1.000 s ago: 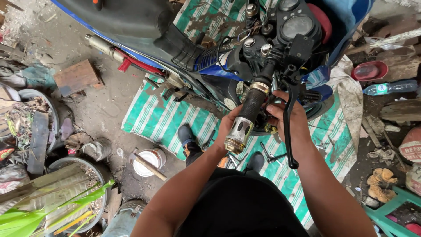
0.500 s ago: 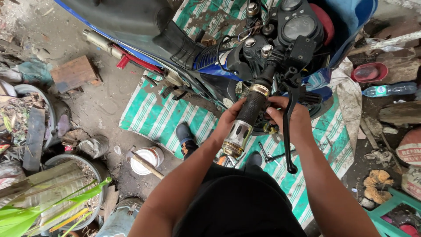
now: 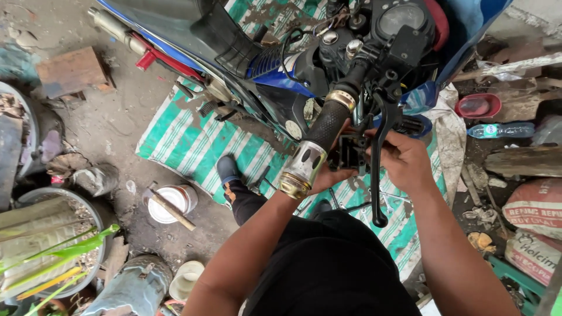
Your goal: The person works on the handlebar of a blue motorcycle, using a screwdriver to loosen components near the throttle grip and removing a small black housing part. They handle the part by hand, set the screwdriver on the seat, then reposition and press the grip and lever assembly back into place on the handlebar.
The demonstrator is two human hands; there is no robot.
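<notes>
Holding a small black part [image 3: 349,153] under the motorcycle's handlebar grip [image 3: 316,146], both hands pinch it: left hand [image 3: 331,174] from below, right hand [image 3: 404,159] from the side. Brake lever [image 3: 380,158] hangs just beside the right fingers, above the striped mat [image 3: 187,143].

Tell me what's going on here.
A person stands over a blue motorcycle, looking down at its handlebar. Both hands are at a small black part mounted beside the handlebar grip: the left hand comes up from under the grip, the right hand closes in from the other side, just behind the black brake lever. Which hand actually grips the part is hard to tell. The bike stands on a green striped mat, with a tin holding a stick on the ground nearby.
</notes>
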